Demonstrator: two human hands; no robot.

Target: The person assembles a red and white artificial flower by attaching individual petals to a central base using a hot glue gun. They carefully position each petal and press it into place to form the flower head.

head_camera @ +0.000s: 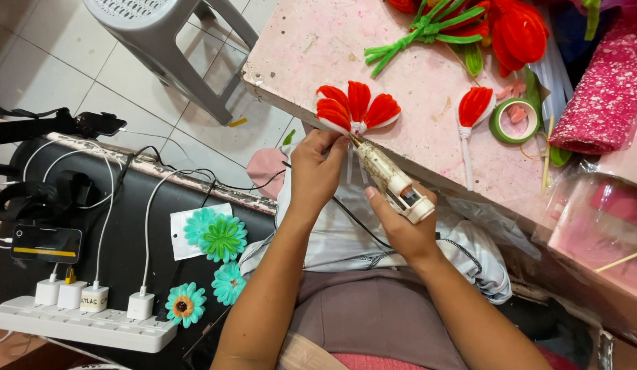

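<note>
At the edge of the pink table (401,89), our left hand (317,171) pinches the base of the red chenille flower (356,107), which seems light, soft and easily crushed, while our right hand (401,226) closes around the glue gun (390,179), nozzle touching that base.
</note>
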